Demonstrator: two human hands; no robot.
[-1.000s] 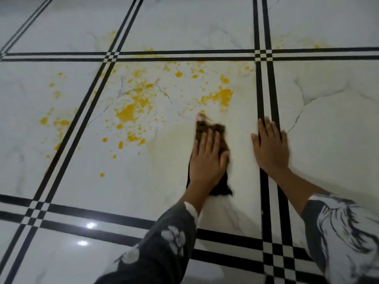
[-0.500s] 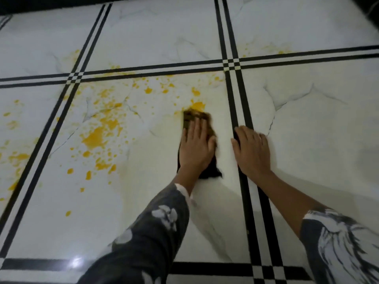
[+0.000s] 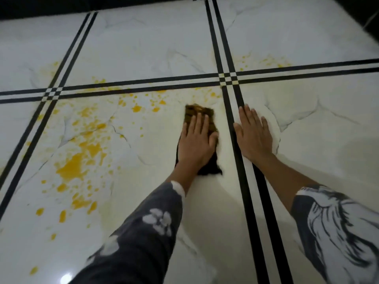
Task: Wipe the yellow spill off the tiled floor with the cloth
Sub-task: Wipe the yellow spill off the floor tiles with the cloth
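Observation:
A dark cloth (image 3: 197, 112), stained brown-yellow at its far end, lies on the white marble-look tiled floor (image 3: 143, 48). My left hand (image 3: 198, 141) presses flat on top of it, fingers pointing away from me, and most of the cloth is hidden under the palm. The yellow spill (image 3: 79, 165) spreads to the left of the cloth as one big blotch with several drops around it. A faint yellow smear surrounds the cloth. My right hand (image 3: 254, 134) rests flat on the floor to the right, beside a black double line.
Black double lines (image 3: 244, 160) cross the floor between tiles. Faint yellow specks (image 3: 266, 62) lie on the far right tile, beyond the crossing. More drops (image 3: 98, 80) sit along the far line. A dark wall base (image 3: 41, 7) borders the floor at the top.
My left hand pushed the cloth forward over the yellow patch near the tile's far right, leaving a pale smear. My right hand slid forward with it. The view tilted forward.

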